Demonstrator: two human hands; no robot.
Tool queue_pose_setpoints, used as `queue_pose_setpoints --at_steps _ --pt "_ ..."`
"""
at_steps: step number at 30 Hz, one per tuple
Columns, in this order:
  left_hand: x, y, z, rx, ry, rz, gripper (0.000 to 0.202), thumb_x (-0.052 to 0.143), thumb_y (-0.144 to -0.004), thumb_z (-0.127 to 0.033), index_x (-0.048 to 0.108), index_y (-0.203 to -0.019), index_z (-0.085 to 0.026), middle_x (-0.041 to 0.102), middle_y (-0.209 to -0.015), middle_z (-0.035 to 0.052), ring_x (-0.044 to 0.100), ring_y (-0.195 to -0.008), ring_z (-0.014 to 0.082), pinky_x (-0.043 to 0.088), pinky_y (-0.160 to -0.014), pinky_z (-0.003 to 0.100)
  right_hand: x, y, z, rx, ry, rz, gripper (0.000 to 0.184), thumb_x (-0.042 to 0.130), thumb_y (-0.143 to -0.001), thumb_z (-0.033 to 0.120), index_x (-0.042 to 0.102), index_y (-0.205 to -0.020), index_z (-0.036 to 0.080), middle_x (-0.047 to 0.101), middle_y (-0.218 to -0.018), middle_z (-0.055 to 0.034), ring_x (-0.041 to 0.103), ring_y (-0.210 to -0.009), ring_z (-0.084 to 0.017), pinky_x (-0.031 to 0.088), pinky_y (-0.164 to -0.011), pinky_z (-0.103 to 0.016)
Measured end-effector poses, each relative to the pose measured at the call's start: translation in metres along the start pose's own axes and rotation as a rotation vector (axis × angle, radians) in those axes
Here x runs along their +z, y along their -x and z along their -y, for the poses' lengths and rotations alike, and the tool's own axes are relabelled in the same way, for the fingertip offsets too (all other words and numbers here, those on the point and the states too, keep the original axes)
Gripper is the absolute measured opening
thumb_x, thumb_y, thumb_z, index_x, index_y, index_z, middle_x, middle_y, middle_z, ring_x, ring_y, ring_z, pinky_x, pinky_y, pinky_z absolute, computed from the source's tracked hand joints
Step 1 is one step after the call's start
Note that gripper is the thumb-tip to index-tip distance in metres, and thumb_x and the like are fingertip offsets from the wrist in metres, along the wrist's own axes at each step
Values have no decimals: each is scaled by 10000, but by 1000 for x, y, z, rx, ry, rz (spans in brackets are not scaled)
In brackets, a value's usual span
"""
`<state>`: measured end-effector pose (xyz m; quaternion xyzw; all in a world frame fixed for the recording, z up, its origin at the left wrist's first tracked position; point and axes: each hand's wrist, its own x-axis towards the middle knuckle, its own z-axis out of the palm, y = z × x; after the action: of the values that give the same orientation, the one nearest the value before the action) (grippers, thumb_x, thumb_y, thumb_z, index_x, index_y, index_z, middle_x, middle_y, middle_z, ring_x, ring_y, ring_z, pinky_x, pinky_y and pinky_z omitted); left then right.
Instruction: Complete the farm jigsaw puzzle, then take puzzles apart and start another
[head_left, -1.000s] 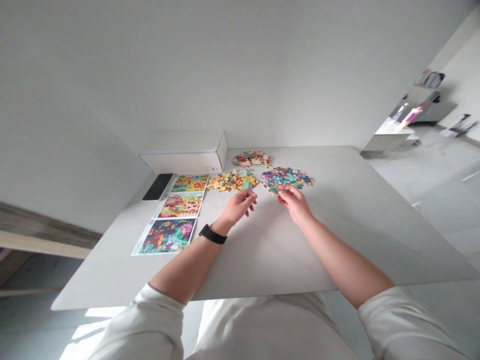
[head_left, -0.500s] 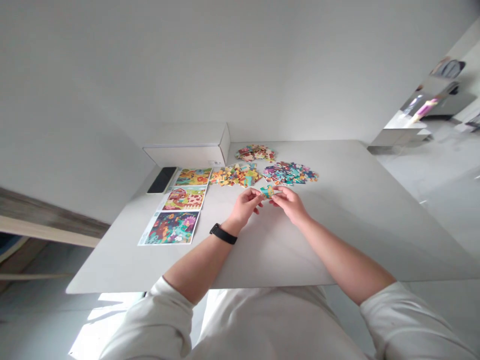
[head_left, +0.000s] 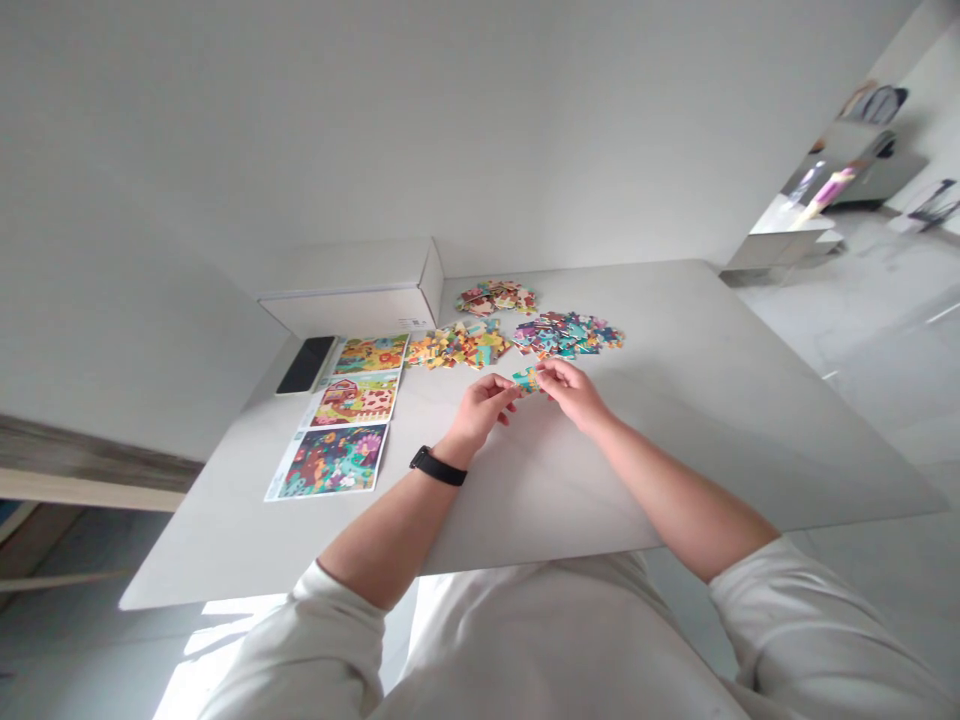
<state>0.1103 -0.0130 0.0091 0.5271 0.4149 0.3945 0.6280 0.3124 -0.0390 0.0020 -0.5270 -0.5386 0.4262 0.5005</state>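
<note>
Table (head_left: pixel 547 490): puzzle piles (head_left: pixel 568 337), prints (head_left: pixel 352 400), phone (head_left: pixel 305 366), box (head_left: pixel 337 310)

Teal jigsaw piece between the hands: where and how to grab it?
Likely by opposite edges, left hand from the left, right hand from the right, as now: the teal jigsaw piece is small and flat, and this leaves its face visible.

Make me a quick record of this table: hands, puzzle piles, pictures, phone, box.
Left hand: holds one side of a puzzle piece
Right hand: holds the other side
Back pile: mostly red and cream
Left pile: mostly yellow
Right pile: mostly purple and teal
Pictures: three, in a row left of the hands
Phone: left of the top picture
Box: white, behind the pictures
</note>
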Motion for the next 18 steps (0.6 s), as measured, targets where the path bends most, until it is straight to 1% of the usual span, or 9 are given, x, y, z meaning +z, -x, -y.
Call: queue_pose_setpoints --at_steps 4,7,9,11,13,15,18 --pt "2 1 6 46 -67 81 509 901 -718 -591 646 -903 -191 733 -822 29 661 -636 129 478 -464 195 -10 -2 3 -108 67 46 472 744 -876 617 741 -1137 224 742 -947 -31 675 -903 -203 535 -834 -320" --pt "3 2 9 93 -154 161 507 811 -826 -646 680 -997 -188 769 -904 64 686 -690 150 510 -498 214 -27 -2 13 -130 137 129 393 756 -875 554 740 -1066 211 728 -913 -25 645 -821 -183 526 -804 -317" --pt "3 3 10 160 -262 229 503 727 -908 -650 704 -1102 -186 795 -1025 96 704 -745 159 545 -551 233 -42 -3 23 -118 185 187 360 768 -863 522 735 -1027 203 712 -870 -13 617 -765 -167 509 -759 -302" --pt "2 6 10 268 -407 273 470 678 -969 -588 702 -1225 -195 792 -1159 112 721 -826 165 579 -631 251 -58 -3 31 -93 216 244 346 791 -837 496 732 -1000 196 697 -836 -6 609 -755 -162 496 -734 -289" --pt "2 9 9 394 -543 290 426 659 -998 -489 670 -1319 -209 768 -1253 114 726 -887 165 595 -691 263 -74 -3 36 -61 224 291 343 808 -810 479 727 -977 191 694 -817 -4 617 -766 -166 489 -729 -284" --pt "2 12 8 496 -636 308 394 632 -1014 -402 637 -1362 -217 747 -1288 113 729 -912 163 602 -715 274 -88 -1 37 -24 237 317 335 815 -790 466 726 -955 189 697 -804 -3 624 -769 -167 483 -729 -281" --pt "4 15 6 601 -720 372 355 598 -1029 -327 627 -1369 -228 733 -1277 107 733 -968 179 614 -752 301 -106 9 33 65 284 334 323 833 -764 443 733 -939 190 705 -788 1 623 -748 -161 476 -723 -277"
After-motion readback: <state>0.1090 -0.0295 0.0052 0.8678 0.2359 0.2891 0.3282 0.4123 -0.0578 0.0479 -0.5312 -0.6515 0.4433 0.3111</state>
